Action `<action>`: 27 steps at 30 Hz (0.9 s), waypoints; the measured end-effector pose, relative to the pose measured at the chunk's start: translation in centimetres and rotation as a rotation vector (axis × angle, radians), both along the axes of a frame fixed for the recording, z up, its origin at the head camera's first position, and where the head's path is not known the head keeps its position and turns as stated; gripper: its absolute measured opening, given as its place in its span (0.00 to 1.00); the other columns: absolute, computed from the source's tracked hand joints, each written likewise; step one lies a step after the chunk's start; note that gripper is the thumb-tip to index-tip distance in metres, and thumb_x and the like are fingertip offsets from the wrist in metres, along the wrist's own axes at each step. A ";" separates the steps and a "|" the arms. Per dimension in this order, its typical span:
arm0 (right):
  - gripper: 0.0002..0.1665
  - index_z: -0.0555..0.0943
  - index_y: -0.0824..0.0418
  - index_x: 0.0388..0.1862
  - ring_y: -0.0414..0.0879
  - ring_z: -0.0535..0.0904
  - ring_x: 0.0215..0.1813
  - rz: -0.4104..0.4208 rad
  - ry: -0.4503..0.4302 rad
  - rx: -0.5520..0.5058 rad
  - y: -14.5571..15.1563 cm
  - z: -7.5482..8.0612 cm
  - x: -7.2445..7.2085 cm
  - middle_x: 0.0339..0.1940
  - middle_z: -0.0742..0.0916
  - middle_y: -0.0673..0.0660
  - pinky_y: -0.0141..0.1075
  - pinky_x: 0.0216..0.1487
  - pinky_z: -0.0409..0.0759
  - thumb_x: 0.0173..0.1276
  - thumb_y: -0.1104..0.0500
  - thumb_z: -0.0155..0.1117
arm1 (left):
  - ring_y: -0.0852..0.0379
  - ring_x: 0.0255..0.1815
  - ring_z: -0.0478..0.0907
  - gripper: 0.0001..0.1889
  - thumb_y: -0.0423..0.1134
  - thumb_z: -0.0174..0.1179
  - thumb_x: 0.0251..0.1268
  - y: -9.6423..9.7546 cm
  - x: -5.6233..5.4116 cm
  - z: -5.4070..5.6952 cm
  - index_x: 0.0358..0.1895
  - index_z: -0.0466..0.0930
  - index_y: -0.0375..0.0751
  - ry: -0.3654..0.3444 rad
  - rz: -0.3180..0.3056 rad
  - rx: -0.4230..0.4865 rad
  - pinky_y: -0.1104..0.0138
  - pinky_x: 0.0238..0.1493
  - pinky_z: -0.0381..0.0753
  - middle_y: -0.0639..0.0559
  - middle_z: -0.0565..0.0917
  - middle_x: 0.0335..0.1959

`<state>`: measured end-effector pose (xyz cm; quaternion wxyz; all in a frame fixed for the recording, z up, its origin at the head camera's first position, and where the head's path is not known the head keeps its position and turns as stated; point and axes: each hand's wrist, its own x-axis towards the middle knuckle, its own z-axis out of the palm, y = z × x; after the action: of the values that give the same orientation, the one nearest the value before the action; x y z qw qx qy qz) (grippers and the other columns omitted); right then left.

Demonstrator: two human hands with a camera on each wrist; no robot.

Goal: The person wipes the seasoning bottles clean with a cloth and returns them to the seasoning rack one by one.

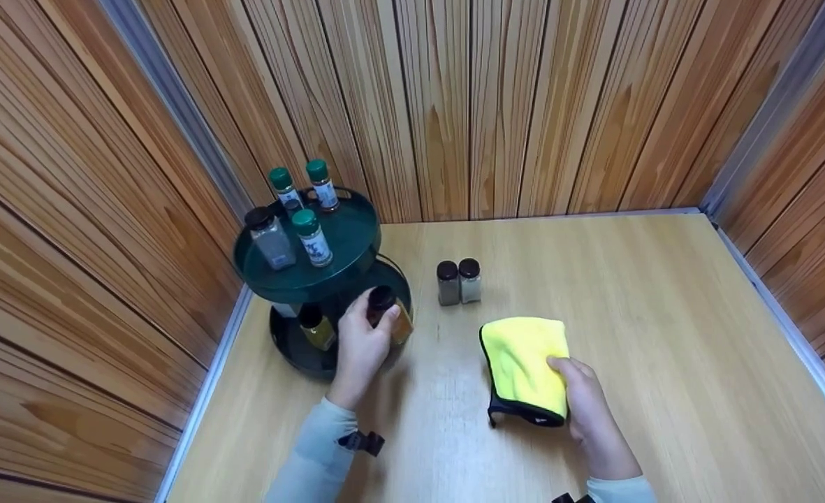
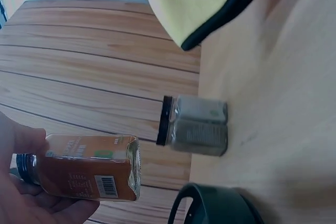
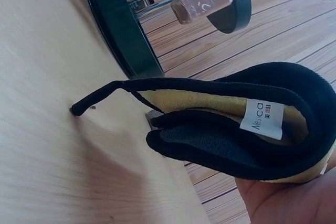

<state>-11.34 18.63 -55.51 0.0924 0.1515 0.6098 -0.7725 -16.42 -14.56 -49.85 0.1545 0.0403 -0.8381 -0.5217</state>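
My left hand (image 1: 363, 342) grips a spice jar (image 2: 86, 166) by its dark cap end; orange-brown powder fills the glass, and a barcode label shows. In the head view this jar overlaps the lower tier's right rim, and the right wrist view shows it raised off the table. My right hand (image 1: 587, 402) holds a folded yellow cloth (image 1: 527, 363) with black edging at its right side, thumb on top. A white tag (image 3: 262, 119) shows inside the cloth's fold in the right wrist view.
A dark green two-tier rack (image 1: 349, 251) stands at the left. Its top tier bears several jars, including a dark-capped square jar (image 1: 271, 239). A yellow-brown jar (image 1: 316, 328) stands below. Two dark-capped jars, one grey (image 1: 447, 283) and one pale (image 1: 470, 281), stand mid-table.
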 end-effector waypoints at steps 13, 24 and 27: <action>0.18 0.74 0.70 0.51 0.50 0.85 0.30 -0.001 0.003 -0.013 0.4 0.2 0.1 0.30 0.85 0.57 0.39 0.32 0.85 0.79 0.54 0.50 | 0.46 0.58 0.80 0.20 0.43 0.65 0.72 -1.9 -1.3 -2.3 0.62 0.78 0.40 0.010 0.058 -0.101 0.50 0.61 0.78 0.43 0.83 0.56; 0.16 0.76 0.69 0.45 0.50 0.84 0.29 -0.031 0.022 -0.012 0.7 0.0 0.2 0.28 0.85 0.57 0.40 0.31 0.84 0.79 0.55 0.51 | 0.44 0.67 0.74 0.24 0.47 0.64 0.72 -2.8 -2.6 -4.1 0.65 0.75 0.39 -0.032 0.099 -0.167 0.49 0.70 0.71 0.40 0.79 0.64; 0.16 0.76 0.69 0.46 0.49 0.84 0.30 -0.041 0.015 -0.003 0.7 0.1 0.2 0.29 0.85 0.56 0.39 0.32 0.84 0.79 0.55 0.52 | 0.44 0.67 0.74 0.24 0.48 0.63 0.72 -2.8 -3.0 -4.2 0.64 0.75 0.41 -0.055 0.115 -0.168 0.49 0.70 0.70 0.42 0.79 0.64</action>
<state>-11.17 19.37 -55.42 0.0721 0.1582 0.6058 -0.7764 -19.43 -17.35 -54.02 0.1640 0.0896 -0.8791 -0.4384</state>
